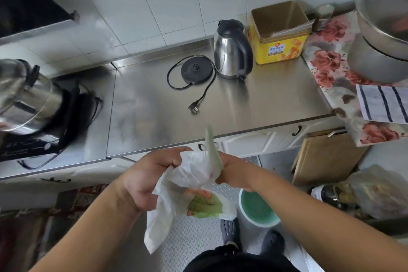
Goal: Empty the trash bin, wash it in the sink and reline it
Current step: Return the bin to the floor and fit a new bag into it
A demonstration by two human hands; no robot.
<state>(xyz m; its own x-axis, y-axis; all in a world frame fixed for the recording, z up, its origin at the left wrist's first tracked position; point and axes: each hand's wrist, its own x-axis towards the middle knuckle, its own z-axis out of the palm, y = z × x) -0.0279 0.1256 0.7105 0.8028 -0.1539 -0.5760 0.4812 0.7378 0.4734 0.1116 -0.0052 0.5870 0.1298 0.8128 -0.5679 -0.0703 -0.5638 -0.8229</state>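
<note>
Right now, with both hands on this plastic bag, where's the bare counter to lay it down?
Free: the steel counter in front of the kettle base and its plug, between the induction cooker and the floral cloth. Crowded: the back right, with kettle and yellow tin, and the right end under the big pot and striped towel.

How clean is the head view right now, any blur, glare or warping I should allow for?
Head view: the steel pot at far left is motion-smeared; the wide lens bends the countertop edge and wall tiles; soft glare sheens the counter; centre is sharper, so both hands, left and right, read clearly gripping the plastic bag above the green bin.
</note>
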